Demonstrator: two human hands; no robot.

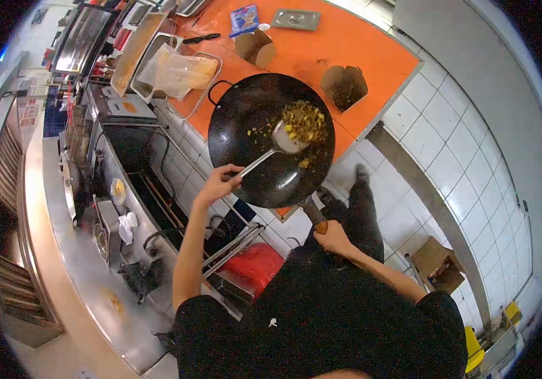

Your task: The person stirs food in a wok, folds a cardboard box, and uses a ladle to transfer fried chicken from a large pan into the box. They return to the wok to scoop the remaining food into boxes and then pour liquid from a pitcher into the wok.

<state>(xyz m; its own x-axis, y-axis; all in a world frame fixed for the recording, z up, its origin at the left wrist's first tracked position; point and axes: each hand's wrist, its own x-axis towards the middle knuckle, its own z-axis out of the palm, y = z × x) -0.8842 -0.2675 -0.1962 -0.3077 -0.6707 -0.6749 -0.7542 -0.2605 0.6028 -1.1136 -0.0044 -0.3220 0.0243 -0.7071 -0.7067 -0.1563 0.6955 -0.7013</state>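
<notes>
1. Clearly, the two hands are apart from each other, and each one is closed around a handle.
2. The left hand grips the end of the long handle of a metal ladle, with the fingers bent around it.
3. The right hand is clamped on the wooden handle of a big black wok.
4. The wok is in front of the person, over the near edge of an orange counter; I cannot tell whether its bottom touches the counter.
5. Inside the wok, the chopped food, brown with yellow pieces, is gathered mostly at the far right side, and some small bits lie scattered near the middle.
6. The bowl of the ladle lies inside the wok, against the near side of this food.
7. On the counter, one brown carton stands just behind the wok, and a second carton stands to the right of it; what they contain is too dark to tell surely.
8. Farther back on the counter are a blue packet, a metal lid and a black-handled tool.
9. To the left of the wok, a plastic bag with something yellowish rests on a metal tray.
</notes>
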